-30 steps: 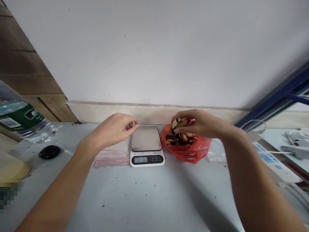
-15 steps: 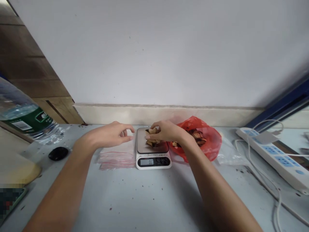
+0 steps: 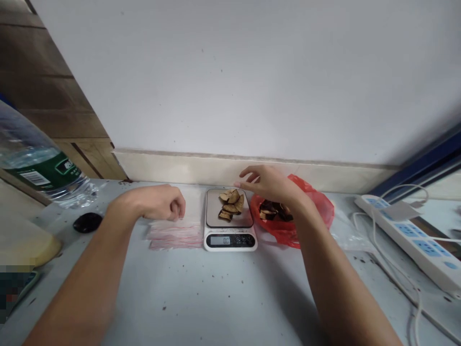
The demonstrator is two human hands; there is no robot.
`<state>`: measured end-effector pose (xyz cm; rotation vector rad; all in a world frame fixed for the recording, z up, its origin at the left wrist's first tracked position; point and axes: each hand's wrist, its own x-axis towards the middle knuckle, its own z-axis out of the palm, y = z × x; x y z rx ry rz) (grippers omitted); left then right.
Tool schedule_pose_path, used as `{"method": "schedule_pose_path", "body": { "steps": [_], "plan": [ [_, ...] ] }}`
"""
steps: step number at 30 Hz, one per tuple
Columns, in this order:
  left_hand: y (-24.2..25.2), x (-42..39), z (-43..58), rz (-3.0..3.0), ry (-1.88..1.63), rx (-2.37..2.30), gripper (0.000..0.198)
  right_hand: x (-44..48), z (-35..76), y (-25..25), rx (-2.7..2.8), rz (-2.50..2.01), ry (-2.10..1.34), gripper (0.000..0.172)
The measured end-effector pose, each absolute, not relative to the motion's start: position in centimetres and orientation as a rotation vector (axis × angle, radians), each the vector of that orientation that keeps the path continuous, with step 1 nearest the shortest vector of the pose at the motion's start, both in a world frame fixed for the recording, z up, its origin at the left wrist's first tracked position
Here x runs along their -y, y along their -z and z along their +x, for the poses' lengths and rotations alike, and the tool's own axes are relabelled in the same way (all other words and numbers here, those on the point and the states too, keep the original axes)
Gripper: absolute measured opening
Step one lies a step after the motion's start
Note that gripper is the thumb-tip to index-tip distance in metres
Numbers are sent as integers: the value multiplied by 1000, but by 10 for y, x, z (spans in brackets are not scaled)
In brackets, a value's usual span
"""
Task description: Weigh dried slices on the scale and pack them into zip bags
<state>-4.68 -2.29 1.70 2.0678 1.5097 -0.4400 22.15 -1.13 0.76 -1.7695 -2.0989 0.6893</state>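
Note:
A small white digital kitchen scale (image 3: 231, 244) stands on the table, its display reading 0.0. Several dried brown slices with dark rinds (image 3: 232, 204) lie in a loose pile on its metal plate. My right hand (image 3: 268, 181) is raised at the plate's right back corner, fingers apart and holding nothing. Beneath and beside that hand sits an open red plastic bag (image 3: 317, 206) containing more dark dried slices (image 3: 275, 211). To the left of the scale, my left hand (image 3: 163, 202) hangs with curled fingers over a stack of clear zip bags (image 3: 176, 235); nothing shows in its fingers.
On the left are a large water bottle (image 3: 46, 168), a black round object (image 3: 88, 222) and a yellowish container (image 3: 36, 245). A white power strip (image 3: 414, 240) with cables and a clear plastic bag (image 3: 351, 233) lie to the right. A wall (image 3: 230, 96) rises behind the table.
My right hand has let go of the dried slices on the scale and moved up and right. My left hand has drawn left from the scale, its fingers curling in.

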Motion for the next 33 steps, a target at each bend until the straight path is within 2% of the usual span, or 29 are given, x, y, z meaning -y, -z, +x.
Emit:
{"method": "schedule_pose_path", "body": {
  "steps": [4, 10, 15, 17, 19, 22, 24, 26, 28, 30, 33],
  "plan": [
    [-28, 25, -49, 2152, 91, -1519, 37, 16, 220, -14, 2025, -1477, -533, 15],
    [-42, 37, -36, 2182, -505, -1541, 35, 37, 199, -18, 2197, -976, -786, 33],
    [-42, 45, -24, 2236, -894, -1529, 27, 37, 177, -7, 2309, -1106, -638, 43],
    [-41, 46, -23, 2322, -1018, -1492, 29, 35, 173, -4, 2168, -1223, -573, 29],
    [-39, 46, -24, 2442, -964, -1376, 47, 33, 173, -4, 2018, -1203, -590, 14],
    [-32, 42, -25, 2580, -698, -1184, 94, 33, 177, -5, 1931, -1052, -724, 12],
    [-26, 40, -24, 2586, -579, -1141, 112, 34, 178, -5, 1906, -1009, -796, 22],
    [-22, 39, -21, 2551, -536, -1171, 117, 34, 179, -4, 1885, -1004, -821, 32],
    [-21, 38, -18, 2515, -549, -1245, 112, 33, 180, -4, 1878, -1008, -824, 36],
    [-23, 38, -19, 2497, -572, -1326, 103, 32, 183, -6, 1867, -1050, -798, 32],
    [-26, 35, -28, 2481, -495, -1434, 94, 32, 192, -12, 1939, -1255, -649, 18]
  ]
}}
